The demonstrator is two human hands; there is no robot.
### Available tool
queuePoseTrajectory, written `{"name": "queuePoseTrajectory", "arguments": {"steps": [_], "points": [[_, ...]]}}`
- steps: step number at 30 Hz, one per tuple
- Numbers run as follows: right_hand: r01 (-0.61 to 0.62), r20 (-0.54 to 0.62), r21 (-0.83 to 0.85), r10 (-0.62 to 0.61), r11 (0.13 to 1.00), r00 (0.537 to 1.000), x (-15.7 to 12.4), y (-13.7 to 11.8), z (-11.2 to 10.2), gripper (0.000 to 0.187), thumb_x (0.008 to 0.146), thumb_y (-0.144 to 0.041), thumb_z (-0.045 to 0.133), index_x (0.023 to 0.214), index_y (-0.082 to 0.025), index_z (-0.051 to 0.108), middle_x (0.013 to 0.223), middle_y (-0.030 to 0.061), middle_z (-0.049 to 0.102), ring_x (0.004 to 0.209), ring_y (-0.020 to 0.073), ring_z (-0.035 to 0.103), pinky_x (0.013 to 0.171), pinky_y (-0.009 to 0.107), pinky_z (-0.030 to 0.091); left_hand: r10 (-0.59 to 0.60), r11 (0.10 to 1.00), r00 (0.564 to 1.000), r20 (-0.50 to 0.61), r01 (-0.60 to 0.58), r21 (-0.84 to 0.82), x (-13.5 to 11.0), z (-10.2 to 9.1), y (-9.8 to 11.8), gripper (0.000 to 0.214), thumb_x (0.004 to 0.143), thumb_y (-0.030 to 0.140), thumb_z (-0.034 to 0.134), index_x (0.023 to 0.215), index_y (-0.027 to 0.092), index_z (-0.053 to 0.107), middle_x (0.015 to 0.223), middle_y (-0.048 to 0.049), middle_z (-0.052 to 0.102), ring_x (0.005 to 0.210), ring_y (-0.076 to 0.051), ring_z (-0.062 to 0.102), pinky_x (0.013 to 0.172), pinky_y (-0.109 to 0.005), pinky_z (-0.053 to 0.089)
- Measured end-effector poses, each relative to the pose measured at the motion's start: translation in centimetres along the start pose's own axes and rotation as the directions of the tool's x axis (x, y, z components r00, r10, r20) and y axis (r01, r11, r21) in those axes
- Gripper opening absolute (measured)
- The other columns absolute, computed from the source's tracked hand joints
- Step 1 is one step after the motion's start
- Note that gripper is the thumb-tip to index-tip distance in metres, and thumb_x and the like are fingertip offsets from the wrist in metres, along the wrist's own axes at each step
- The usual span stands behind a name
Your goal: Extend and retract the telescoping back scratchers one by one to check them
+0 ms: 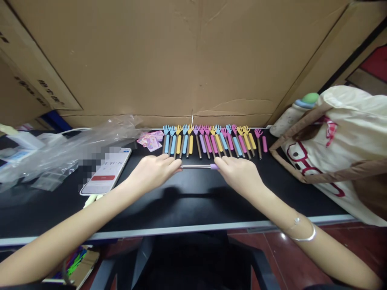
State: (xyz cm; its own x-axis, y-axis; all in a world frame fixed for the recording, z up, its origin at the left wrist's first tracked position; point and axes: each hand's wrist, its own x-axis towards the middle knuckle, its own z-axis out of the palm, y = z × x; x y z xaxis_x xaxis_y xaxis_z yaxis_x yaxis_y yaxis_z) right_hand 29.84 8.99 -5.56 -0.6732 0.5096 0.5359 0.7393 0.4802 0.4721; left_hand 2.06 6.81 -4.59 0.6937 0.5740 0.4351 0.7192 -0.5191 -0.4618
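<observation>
A thin metal rod with a purple sleeve, one of the back scratchers (198,166), is held level above the black table. My left hand (159,169) is closed round its left end, hiding whatever tip is there. Closed on the purple sleeve at the other end is my right hand (238,173). Just beyond both hands lies a row of hand-shaped scratcher heads on metal rods (260,143) in blue, yellow, pink and purple. Coloured handle sleeves, such as a pink sleeve (265,144), lie among them.
Left on the table (187,213) are a phone (102,177) showing a timer, clear plastic bags (75,149) and small printed cards (150,141). A bottle (290,119) and a cloth bag (347,141) stand right. A cardboard wall (181,60) closes the back.
</observation>
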Motion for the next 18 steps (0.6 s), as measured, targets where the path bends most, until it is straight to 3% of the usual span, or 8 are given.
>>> {"name": "queuePoseTrajectory", "arguments": {"steps": [4,10,13,16,18], "points": [[-0.03,-0.011,0.048,0.03,0.998,0.999,0.1,-0.9,-1.0,0.039,0.102,-0.032,0.035,0.073,-0.016,0.056,0.059,0.0003,0.055,0.05,0.0099,0.047,0.051,0.026,0.016,0.001,1.0,1.0,-0.019,-0.001,0.011,0.8,-0.8,0.8,0.026,0.098,0.025,0.042,0.077,0.019,0.056,0.064,0.0,0.059,0.062,-0.016,0.057,0.048,-0.027,0.028],[0.058,-0.005,0.118,-0.057,0.991,0.998,-0.1,-1.1,-1.3,0.037,0.101,-0.036,0.04,0.074,-0.018,0.057,0.058,-0.0018,0.054,0.049,0.009,0.044,0.051,0.026,0.015,0.057,0.998,0.997,-0.058,-0.056,0.017,0.8,-1.6,1.1,0.025,0.097,0.023,0.043,0.075,0.02,0.055,0.061,0.0011,0.057,0.062,-0.015,0.056,0.049,-0.027,0.03],[0.066,-0.019,0.045,-0.066,0.997,0.998,-1.3,1.4,-0.6,0.043,0.101,-0.039,0.037,0.07,-0.017,0.057,0.058,-0.0004,0.054,0.051,0.0095,0.043,0.053,0.025,0.018,0.056,0.991,0.996,-0.07,-0.046,0.127,-1.1,-2.1,-1.1,0.026,0.098,0.026,0.044,0.074,0.021,0.056,0.062,0.0006,0.056,0.064,-0.015,0.055,0.051,-0.027,0.031],[0.041,-0.022,-0.037,-0.041,0.999,0.999,-3.3,5.7,0.7,0.049,0.101,-0.043,0.033,0.067,-0.017,0.058,0.058,0.0014,0.054,0.052,0.0106,0.04,0.053,0.026,0.018,0.065,0.959,0.994,-0.089,-0.037,0.281,-4.3,-2.6,-5.1,0.028,0.098,0.03,0.045,0.075,0.021,0.057,0.061,0.0011,0.055,0.063,-0.015,0.05,0.052,-0.026,0.029],[-0.005,0.024,-0.064,0.007,0.998,1.0,-4.9,8.7,1.4,0.055,0.101,-0.048,0.029,0.067,-0.017,0.058,0.059,0.0026,0.054,0.053,0.0117,0.039,0.053,0.026,0.018,0.012,0.961,0.997,-0.074,0.009,0.278,-6.7,-2.8,-8.0,0.026,0.097,0.028,0.045,0.075,0.022,0.058,0.062,0.0015,0.054,0.064,-0.014,0.047,0.051,-0.025,0.025]]}}
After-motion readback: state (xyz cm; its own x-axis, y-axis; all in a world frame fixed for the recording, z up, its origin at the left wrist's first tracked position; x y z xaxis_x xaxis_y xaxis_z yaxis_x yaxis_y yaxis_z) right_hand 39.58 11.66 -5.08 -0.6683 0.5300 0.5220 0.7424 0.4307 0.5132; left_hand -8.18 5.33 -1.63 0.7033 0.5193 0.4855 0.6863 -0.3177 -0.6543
